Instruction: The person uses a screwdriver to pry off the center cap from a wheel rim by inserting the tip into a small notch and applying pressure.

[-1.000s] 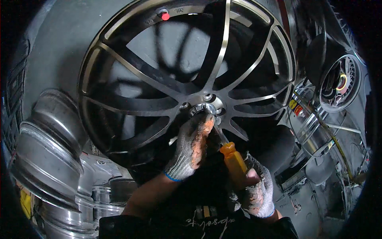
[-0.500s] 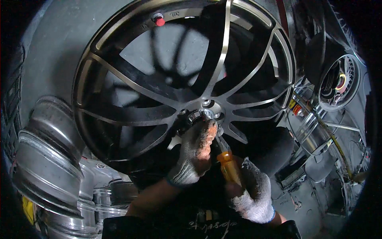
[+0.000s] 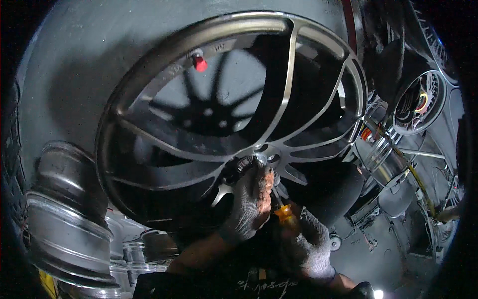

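A large dark alloy wheel rim [image 3: 290,70] with thin bronze-edged spokes stands tilted before me. My left hand [image 3: 250,202], in a grey knit glove with worn orange finger patches, is at the wheel's hub [image 3: 260,158]. Its fingers are closed by the centre bore, and whatever they pinch is hidden. Lower and to the right, my right hand [image 3: 312,244] wears a similar glove. It is closed around the amber handle of a screwdriver [image 3: 284,214], whose shaft points up toward the hub beside my left fingers. The screwdriver's tip is out of sight.
Bare metal rim barrels [image 3: 69,214] are stacked at the left. A red-capped valve [image 3: 200,63] sits on the wheel's upper left. To the right stand a round lamp-like fixture [image 3: 420,102], a shiny metal cylinder [image 3: 386,164] and loose cables. Grey floor [image 3: 119,35] lies beyond the wheel.
The wheel's far rim has come lower in the picture, and its face looks more foreshortened. Both hands appear slightly lower, still at the hub. My right hand keeps hold of the screwdriver.
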The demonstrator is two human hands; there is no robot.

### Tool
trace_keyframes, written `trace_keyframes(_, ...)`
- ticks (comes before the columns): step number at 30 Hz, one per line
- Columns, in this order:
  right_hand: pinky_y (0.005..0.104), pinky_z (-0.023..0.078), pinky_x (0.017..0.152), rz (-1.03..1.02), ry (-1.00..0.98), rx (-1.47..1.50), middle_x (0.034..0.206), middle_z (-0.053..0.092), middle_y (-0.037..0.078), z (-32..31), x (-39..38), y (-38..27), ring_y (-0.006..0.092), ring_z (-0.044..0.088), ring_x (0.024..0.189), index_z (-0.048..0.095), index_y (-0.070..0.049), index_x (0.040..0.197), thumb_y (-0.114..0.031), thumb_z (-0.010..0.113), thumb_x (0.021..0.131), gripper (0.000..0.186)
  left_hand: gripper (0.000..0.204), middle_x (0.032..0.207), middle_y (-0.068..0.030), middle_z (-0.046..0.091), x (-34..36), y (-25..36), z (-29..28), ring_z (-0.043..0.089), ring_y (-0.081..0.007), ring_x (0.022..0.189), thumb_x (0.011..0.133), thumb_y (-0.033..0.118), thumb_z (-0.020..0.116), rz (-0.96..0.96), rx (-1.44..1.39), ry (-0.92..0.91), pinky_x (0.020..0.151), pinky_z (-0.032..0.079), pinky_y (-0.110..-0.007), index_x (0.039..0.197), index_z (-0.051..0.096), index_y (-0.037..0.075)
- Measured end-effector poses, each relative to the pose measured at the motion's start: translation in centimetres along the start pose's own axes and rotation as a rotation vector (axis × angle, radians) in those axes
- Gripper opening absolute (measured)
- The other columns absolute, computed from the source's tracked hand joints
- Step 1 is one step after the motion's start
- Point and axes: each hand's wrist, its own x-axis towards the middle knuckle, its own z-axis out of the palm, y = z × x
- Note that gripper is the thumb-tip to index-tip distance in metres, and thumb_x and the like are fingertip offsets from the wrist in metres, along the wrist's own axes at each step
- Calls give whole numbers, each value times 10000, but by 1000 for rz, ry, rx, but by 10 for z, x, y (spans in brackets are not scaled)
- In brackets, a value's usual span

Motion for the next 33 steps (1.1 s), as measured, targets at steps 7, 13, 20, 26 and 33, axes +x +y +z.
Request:
trace_keyframes(7,329,518,916,-42,62,-223,1132,683,211,1,2,-3,221,675,1055,475,86,1369,-94,673,857,578,408,1304,-90,553,-11,12,17,596,-208,1132,1019,166,524,67,825,53,941,519,-341,1406,434,72)
trace_keyframes(13,353,534,895,-26,41,-349,1117,688,221,5,3,-20,258,692,1037,479,84,1367,-104,669,850,582,323,1129,-78,618,-7,4,29,635,-219,986,1033,256,496,38,465,280,869,530,-357,1301,507,76)
trace_keyframes(20,372,521,909,1,2,-477,1146,670,239,4,3,-31,285,676,1071,500,100,1333,-82,639,851,534,330,1032,-71,625,-11,3,19,627,-223,917,1049,352,403,-93,564,357,814,514,-351,1183,560,94)
trace_keyframes(26,337,547,750,-153,-44,-581,987,682,177,0,4,-28,228,697,860,448,88,1388,-62,605,853,578,332,908,-66,593,-13,-10,18,597,-218,792,1046,376,394,-49,832,443,743,491,-361,1098,553,89)
trace_keyframes(33,311,522,596,-263,-93,-698,757,640,89,-3,6,-33,204,671,657,427,73,1409,-62,598,839,611,355,815,-67,578,-9,-2,22,586,-221,739,1026,412,414,-173,887,490,679,485,-366,1007,541,80)
